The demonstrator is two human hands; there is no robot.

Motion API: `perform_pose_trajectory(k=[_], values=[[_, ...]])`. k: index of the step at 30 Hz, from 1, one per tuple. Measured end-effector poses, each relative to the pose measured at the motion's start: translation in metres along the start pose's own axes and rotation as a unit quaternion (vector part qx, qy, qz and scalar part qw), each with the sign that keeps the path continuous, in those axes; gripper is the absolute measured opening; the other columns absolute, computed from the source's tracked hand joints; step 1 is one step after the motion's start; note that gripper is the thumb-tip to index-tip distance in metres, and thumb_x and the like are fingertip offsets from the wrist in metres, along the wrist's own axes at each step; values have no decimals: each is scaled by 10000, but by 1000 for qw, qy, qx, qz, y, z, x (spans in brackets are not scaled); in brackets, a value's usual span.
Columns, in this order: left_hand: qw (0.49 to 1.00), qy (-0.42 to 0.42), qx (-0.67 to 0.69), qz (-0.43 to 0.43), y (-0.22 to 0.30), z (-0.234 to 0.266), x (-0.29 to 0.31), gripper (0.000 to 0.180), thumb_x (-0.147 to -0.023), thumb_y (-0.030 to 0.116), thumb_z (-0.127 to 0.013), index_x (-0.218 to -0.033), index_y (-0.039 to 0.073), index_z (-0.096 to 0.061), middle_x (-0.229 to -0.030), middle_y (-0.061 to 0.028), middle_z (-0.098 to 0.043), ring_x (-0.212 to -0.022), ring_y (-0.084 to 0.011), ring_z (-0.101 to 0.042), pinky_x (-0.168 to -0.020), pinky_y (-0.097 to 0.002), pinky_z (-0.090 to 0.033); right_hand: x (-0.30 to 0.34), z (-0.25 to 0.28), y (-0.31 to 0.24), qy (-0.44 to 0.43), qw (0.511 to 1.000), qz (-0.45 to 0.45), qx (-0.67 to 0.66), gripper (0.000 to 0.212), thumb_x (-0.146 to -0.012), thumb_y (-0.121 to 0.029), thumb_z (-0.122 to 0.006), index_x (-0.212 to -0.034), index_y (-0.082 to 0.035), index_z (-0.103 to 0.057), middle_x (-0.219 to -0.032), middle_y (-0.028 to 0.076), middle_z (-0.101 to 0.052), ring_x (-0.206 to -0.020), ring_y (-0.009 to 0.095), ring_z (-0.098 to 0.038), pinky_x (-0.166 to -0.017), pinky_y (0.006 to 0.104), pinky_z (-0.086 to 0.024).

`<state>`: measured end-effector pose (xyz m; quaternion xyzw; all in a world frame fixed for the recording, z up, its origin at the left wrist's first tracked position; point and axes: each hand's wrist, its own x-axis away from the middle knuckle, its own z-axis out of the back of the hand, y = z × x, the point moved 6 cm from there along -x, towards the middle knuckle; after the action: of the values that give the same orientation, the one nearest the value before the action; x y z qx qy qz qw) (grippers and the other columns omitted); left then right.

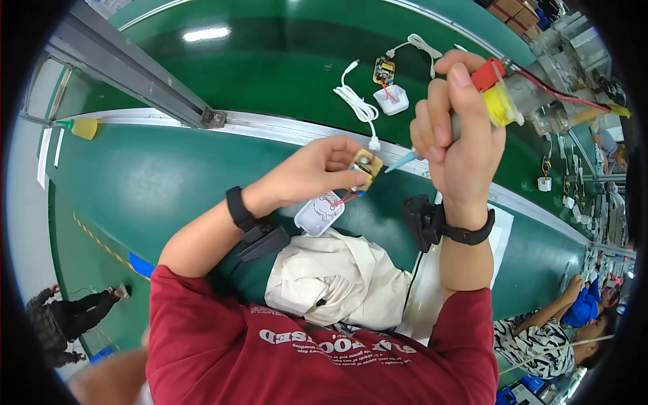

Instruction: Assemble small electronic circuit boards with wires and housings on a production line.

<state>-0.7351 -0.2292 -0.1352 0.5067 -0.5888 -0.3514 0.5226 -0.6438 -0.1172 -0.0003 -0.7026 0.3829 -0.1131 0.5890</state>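
My left hand pinches a small circuit board by its edge, components showing. Red wires run from the board to a white plastic housing, open side up, just below it. A bundled white cable reaches down to the board's far edge. Raised at the right, my right hand is wrapped round a dispensing gun with a yellow collar and a red part on top. Its pale blue tapered nozzle points at the board, with a small gap between them.
On the green belt beyond the metal rail lies another circuit board with a white housing and cable. Crumpled cream cloth sits before me. A metal post rises at left, near a yellow bottle. Co-workers sit at right.
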Motion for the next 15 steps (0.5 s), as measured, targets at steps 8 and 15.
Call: perform_pose_trajectory(k=[8,15], values=[[995,-68,33,-60,-10,-19,-15,392,-876,23,-655,-1228,3,-483,-1118,-70,-616,-999,-109,-594,-879,-257,-503,-2,8,16,-17,999,31,-14,135,-987,-203,-448,-950,-74,-457,-513,-14,-349,-369,70,-283,-354,244,-234],[993,-68,42,-88,-11,-17,-15,366,-885,59,-661,-1208,10,-495,-1094,-56,-616,-977,-90,-594,-844,-243,-509,0,4,25,-30,999,26,-33,94,-987,-186,-439,-950,-102,-455,-507,-7,-347,-365,71,-273,-347,243,-220]])
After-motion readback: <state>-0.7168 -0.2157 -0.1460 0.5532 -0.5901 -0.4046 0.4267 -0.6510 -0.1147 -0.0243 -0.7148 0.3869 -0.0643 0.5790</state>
